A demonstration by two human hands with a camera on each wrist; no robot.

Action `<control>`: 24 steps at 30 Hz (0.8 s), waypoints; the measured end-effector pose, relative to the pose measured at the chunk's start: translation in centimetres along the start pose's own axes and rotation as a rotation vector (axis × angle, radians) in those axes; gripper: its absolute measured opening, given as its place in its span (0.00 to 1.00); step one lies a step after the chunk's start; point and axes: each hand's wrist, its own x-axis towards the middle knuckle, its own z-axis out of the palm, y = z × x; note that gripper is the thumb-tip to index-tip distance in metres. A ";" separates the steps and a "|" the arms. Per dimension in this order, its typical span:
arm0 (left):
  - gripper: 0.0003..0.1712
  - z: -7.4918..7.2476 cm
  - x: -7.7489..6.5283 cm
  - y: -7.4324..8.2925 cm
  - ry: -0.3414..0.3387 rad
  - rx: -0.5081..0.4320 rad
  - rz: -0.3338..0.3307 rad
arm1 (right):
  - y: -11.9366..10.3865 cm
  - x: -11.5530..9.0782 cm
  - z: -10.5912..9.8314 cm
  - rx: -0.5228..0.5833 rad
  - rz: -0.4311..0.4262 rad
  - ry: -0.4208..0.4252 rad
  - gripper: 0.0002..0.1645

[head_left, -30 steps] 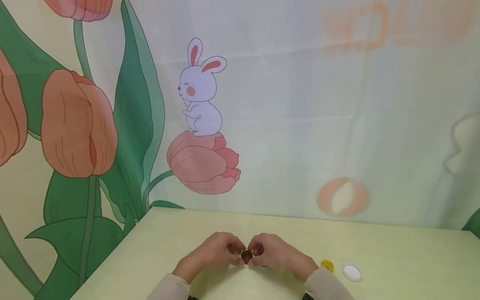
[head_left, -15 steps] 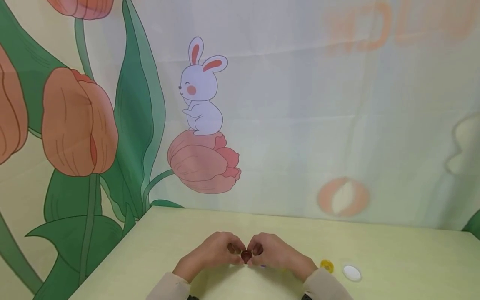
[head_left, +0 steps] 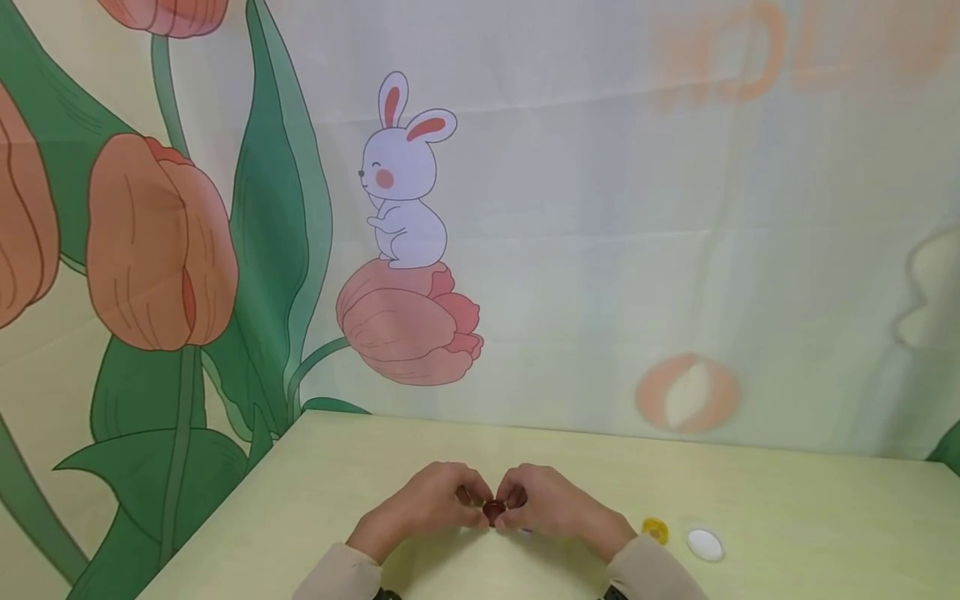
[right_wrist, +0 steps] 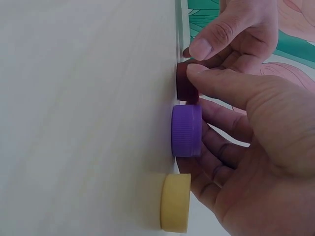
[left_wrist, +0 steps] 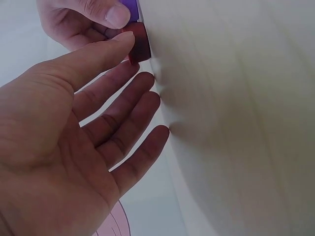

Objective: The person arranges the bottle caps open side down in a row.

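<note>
Both hands meet over the table in the head view, at a small dark red bottle cap [head_left: 493, 513]. My left hand [head_left: 438, 502] pinches the cap between thumb and forefinger from the left; its other fingers spread out, tips at the tabletop, in the left wrist view. From the other side my right hand [head_left: 546, 502] holds the same cap with thumb and forefinger. A ridged purple bottle cap [right_wrist: 187, 132] stands on the table right beside the red one, under the right hand. Beyond it is a pale yellow cap [right_wrist: 175, 204], apart from the fingers.
To the right of the right forearm lie a yellow cap [head_left: 655, 531] and a white oval-looking lid [head_left: 705, 544]. The pale table [head_left: 420, 446] ends at the back against a printed cloth [head_left: 570, 250] with tulips and a rabbit.
</note>
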 end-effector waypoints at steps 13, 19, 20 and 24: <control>0.12 0.0 -0.2 -0.1 -0.008 -0.044 0.037 | -0.1 -0.1 0.3 0.029 0.026 -0.013 0.08; 0.12 -0.2 -0.4 -0.2 0.006 -0.042 0.047 | -0.2 0.0 0.5 0.058 0.037 0.001 0.07; 0.12 -0.2 -0.4 -0.2 0.009 -0.042 0.050 | -0.3 0.0 0.5 0.064 0.040 0.005 0.07; 0.14 -0.4 -0.5 -0.3 0.015 -0.046 0.076 | -0.4 0.0 0.6 0.090 0.043 0.017 0.07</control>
